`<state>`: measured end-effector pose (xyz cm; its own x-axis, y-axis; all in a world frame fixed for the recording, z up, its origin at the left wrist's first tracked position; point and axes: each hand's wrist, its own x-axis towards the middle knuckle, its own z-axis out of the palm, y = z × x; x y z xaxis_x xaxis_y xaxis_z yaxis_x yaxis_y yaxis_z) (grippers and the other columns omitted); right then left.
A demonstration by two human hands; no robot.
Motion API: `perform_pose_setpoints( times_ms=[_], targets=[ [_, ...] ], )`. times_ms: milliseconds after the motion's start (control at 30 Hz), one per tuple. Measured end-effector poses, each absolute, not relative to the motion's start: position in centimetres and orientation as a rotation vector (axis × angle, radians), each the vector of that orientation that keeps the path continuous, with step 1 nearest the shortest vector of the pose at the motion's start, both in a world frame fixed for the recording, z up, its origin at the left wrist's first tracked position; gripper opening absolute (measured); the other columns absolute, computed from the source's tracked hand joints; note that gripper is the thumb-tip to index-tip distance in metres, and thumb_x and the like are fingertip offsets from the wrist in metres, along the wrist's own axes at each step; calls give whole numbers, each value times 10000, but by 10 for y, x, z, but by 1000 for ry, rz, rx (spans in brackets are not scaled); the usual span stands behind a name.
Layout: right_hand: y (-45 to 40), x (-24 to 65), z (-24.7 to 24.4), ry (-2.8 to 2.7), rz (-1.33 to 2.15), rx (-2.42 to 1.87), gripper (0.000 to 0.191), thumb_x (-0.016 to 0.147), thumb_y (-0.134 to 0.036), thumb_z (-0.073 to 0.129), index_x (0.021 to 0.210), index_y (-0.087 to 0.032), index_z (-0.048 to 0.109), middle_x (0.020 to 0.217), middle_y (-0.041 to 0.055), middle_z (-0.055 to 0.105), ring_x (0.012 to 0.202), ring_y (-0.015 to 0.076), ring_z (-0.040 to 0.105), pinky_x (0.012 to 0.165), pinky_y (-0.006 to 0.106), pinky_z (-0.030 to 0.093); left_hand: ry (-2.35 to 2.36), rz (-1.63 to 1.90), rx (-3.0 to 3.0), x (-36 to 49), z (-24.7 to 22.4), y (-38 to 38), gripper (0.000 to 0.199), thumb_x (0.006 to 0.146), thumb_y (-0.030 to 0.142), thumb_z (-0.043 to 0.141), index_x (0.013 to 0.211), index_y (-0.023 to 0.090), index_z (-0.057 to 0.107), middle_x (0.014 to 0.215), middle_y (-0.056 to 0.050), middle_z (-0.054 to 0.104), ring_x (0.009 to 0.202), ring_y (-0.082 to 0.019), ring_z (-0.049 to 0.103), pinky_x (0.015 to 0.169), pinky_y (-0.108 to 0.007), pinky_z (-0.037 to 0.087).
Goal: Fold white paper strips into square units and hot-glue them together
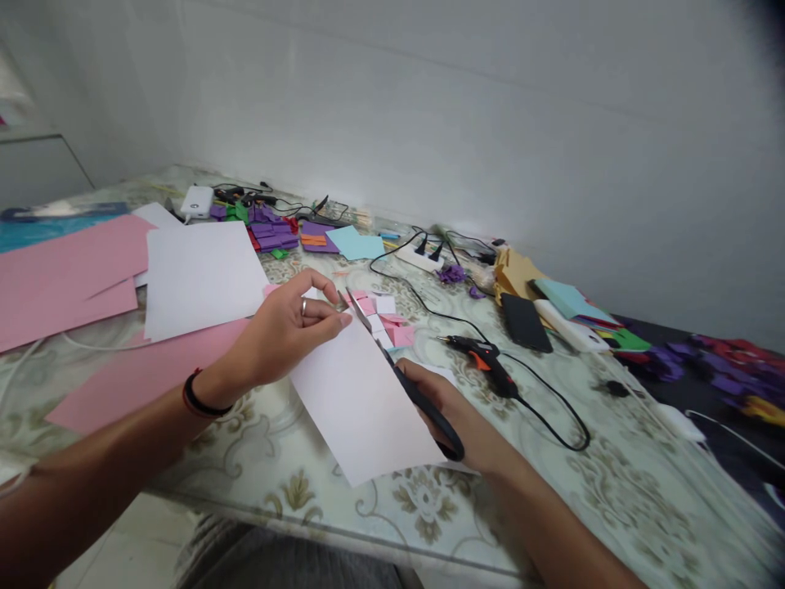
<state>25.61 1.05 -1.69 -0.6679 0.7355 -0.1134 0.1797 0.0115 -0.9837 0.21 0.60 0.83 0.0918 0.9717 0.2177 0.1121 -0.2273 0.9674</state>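
A white sheet of paper (371, 409) hangs tilted above the table's near side. My left hand (288, 327), with a ring on one finger, pinches its upper corner between thumb and fingers. Black-handled scissors (423, 405) are in my right hand (438, 409), whose fingers are wrapped round the handles. Their blades lie along the sheet's right edge, with the tips spread near my left fingertips. Behind the blades sits a pile of small pink and white paper pieces (386, 315).
Left are a white sheet stack (202, 278) and pink sheets (74, 274). A black glue gun (491, 364) with a looping cord lies right, near a phone (526, 321). Purple pieces (270, 229) and a power strip (420, 257) stand toward the wall.
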Motion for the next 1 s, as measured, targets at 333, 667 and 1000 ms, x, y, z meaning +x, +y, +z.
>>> perform_pose_setpoints(
  times_ms=[333,667,1000],
  targets=[
    [10,258,-23,-1818,1714,-976,500,798,-578,819,848,-218,476,773,-32,458,682,135,401,610,265,318,1104,1255,1481,2,10,6,234,889,268,723,958,218,505,596,68,566,487,-61,392,475,-153,268],
    [11,257,-24,-1805,1701,-976,520,777,-595,833,833,-216,482,741,-41,452,645,120,370,575,257,301,1079,1251,1465,1,9,6,246,891,270,728,967,220,500,629,56,618,497,-63,428,480,-156,278],
    [12,255,-24,-1769,1665,-1038,542,732,-600,850,760,-219,465,683,-57,408,605,109,331,544,246,285,1088,1256,1495,0,11,6,245,884,281,725,961,220,501,602,68,574,479,-67,425,478,-168,276]
  ],
)
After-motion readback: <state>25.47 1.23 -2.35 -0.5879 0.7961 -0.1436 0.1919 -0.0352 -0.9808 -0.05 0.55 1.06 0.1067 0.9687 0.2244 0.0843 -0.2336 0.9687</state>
